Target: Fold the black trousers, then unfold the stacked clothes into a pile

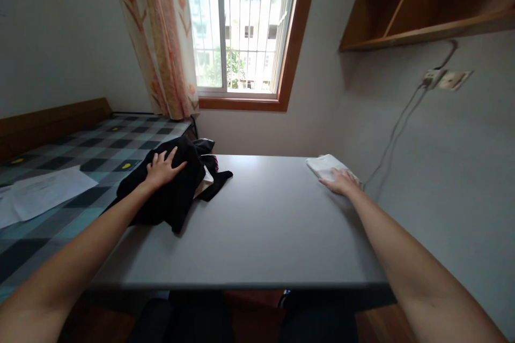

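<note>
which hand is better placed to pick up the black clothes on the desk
Left. The left hand already lies flat on the black clothes at the desk's left edge. The right hand is across the desk, resting on the folded white cloth by the wall.

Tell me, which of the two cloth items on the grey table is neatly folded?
The small white folded cloth under the right hand, by the wall. The black garment under the left hand lies crumpled.

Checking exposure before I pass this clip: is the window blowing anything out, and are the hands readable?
Head view: the window is overexposed; the room is dim but sharp. Left hand on the black garment and right hand at the white cloth are readable; wide-angle edge stretch.
</note>
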Demonstrator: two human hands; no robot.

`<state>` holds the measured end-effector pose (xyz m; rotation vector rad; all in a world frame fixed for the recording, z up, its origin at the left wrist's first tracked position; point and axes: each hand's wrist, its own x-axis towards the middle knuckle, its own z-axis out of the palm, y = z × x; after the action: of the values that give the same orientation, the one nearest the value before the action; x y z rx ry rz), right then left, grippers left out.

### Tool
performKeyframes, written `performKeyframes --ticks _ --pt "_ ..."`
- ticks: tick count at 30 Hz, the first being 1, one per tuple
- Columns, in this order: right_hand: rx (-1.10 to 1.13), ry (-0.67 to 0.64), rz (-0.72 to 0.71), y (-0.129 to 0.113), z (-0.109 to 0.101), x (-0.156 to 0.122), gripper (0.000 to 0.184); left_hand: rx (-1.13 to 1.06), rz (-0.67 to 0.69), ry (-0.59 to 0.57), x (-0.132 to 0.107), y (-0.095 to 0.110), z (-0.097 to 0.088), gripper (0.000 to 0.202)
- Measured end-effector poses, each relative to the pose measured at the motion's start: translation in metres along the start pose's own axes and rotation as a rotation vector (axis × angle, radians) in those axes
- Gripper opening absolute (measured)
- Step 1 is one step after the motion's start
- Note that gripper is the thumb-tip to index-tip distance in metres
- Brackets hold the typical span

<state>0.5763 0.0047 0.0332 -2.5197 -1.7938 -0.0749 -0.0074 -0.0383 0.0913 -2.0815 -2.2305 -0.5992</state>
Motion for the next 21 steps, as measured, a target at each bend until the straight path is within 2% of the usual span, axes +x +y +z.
performKeyframes --ticks 2,4,7,10,13,14,16,19,21 --pt "-0.024 -0.025 -0.015 0.003 0.006 -0.005 0.079 0.043 -0.102 0.021 0.008 -0.002 0.004 0.081" --pt "-0.04 0.006 -0.038 0.003 0.01 -0.008 0.068 0.121 -0.103 0.088 0.012 0.002 0.006 0.074" --pt "-0.039 0.031 -0.033 -0.001 0.009 -0.007 0.048 0.189 0.064 0.262 0.004 0.018 0.007 0.06" --pt "-0.031 -0.008 -0.034 -0.017 0.0 -0.009 0.041 0.131 0.245 0.353 -0.013 0.045 0.014 0.048" --pt "-0.023 0.032 -0.19 -0.052 -0.01 -0.022 0.04 -0.008 0.421 0.319 -0.028 0.077 0.036 0.039" --pt "-0.011 0.049 -0.289 -0.067 -0.013 -0.03 0.04 -0.045 0.481 0.295 -0.032 0.087 0.046 0.037" --pt "-0.006 0.03 -0.398 -0.098 -0.017 -0.047 0.039 -0.078 0.575 0.237 -0.037 0.105 0.067 0.035" --pt "0.065 0.001 -0.517 -0.142 -0.016 -0.076 0.045 -0.113 0.621 0.158 -0.043 0.123 0.098 0.035" --pt "0.13 0.017 -0.561 -0.162 -0.01 -0.092 0.043 -0.152 0.61 0.106 -0.045 0.128 0.114 0.036"
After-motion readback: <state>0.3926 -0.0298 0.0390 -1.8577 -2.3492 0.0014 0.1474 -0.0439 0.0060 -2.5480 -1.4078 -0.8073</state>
